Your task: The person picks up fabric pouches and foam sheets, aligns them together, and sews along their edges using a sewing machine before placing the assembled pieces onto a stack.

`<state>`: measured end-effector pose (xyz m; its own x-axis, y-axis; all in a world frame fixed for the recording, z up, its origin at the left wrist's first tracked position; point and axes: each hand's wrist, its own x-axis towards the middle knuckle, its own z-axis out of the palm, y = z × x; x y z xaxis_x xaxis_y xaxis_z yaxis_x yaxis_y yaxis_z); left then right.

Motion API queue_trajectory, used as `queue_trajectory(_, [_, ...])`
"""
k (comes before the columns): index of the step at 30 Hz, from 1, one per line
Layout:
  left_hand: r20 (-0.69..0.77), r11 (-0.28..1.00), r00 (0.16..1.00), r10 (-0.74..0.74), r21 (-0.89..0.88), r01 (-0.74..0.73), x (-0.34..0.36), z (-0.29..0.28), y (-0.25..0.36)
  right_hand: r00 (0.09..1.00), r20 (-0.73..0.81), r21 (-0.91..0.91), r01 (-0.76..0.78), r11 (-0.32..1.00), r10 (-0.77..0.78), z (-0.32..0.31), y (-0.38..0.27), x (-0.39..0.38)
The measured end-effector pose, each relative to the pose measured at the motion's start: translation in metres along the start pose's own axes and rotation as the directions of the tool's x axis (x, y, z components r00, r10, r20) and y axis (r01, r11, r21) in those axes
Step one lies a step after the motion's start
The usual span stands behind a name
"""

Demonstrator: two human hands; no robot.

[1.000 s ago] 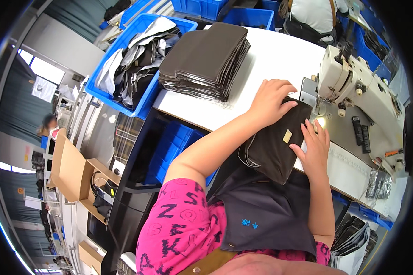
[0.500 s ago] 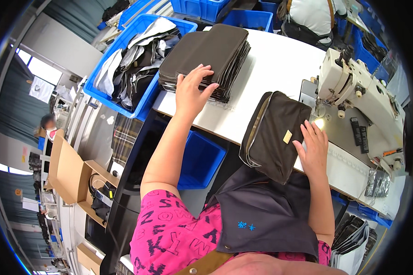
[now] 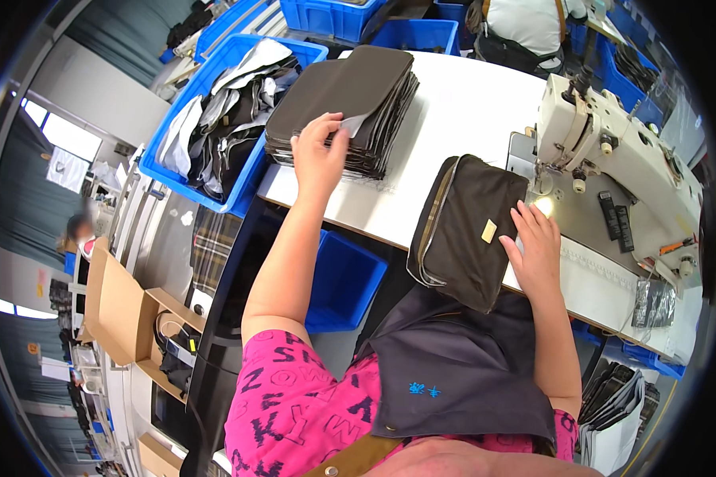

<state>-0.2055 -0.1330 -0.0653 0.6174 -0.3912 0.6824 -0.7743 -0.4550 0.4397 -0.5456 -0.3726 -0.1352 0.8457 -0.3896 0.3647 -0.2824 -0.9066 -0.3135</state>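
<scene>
A thick stack of dark brown fabric panels (image 3: 338, 91) lies on the white table. At its near corner my left hand (image 3: 320, 155) pinches the top panel and lifts it, so a pale underside shows. Nearer to me is a dark brown zippered pouch (image 3: 465, 230) with a small cream label (image 3: 489, 230) and a zip along its left side. It overhangs the table's front edge. My right hand (image 3: 535, 246) is open, fingers stretched out along the pouch's right edge, by the sewing machine.
A white sewing machine (image 3: 605, 135) with a lit needle area stands at the right. Left of the stack, a blue bin (image 3: 155, 163) holds cut fabric pieces. Another blue bin (image 3: 346, 282) sits below the table edge. An open cardboard box (image 3: 119, 302) is at the left.
My left hand's fingers have closed on the top panel's corner and turned it up, showing its pale underside. My right hand stays by the pouch. The whole view has shifted slightly.
</scene>
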Motion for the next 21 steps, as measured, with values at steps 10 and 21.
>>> queue_trajectory(10, [-0.6, 0.964, 0.799, 0.032, -0.192, -0.184, 0.075, -0.069, 0.032, 1.0, -0.003, -0.029, -0.017, 0.999, 0.017, 0.002, 0.002, -0.002])
queue_trajectory(21, [-0.362, 0.854, 0.872, 0.33, -0.279, -0.439, 0.107, -0.071, 0.149, 1.0, 0.006, -0.107, 0.002, 0.994, -0.002, 0.004, 0.004, -0.002])
